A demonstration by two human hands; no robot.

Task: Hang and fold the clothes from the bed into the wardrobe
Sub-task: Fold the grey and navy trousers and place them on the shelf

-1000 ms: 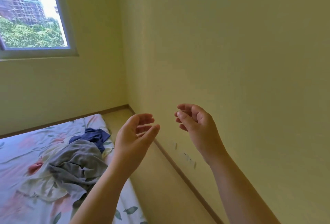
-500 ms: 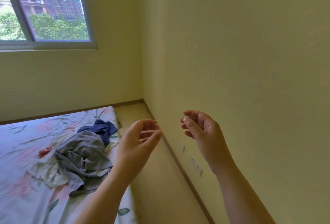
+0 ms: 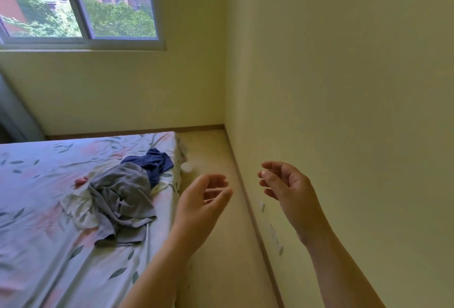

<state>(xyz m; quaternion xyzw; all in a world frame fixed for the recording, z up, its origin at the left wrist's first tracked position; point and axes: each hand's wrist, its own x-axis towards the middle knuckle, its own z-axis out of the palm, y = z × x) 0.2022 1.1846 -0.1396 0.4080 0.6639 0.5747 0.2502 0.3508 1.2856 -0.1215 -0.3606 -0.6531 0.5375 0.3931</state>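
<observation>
The person has turned a bit more toward the bed (image 3: 36, 185); more of it shows now than a moment ago, and more of the window (image 3: 81, 5) too. The pile of clothes (image 3: 118, 199) lies just where it was, near the bed's far right corner; nobody has touched it. The left hand (image 3: 201, 207) and the right hand (image 3: 287, 189) are still held up in the air, above the floor (image 3: 208, 150) by the bed's edge, apart from each other; their fingers (image 3: 272, 166) are loosely bent, half open, and hold nothing. So I think the job is only starting; the next thing would be to reach down to the pile; the wardrobe is not in sight from here.

Counting: two hands; one bed; one pile. In the pile I can tell three clothes: one grey one (image 3: 120, 194) on top, one dark blue one (image 3: 152, 162) behind it, one white one (image 3: 76, 209) under it. A little pink bit (image 3: 81, 180) pokes out at the left, and I cannot tell if it is a fourth; one window with two panes.
</observation>
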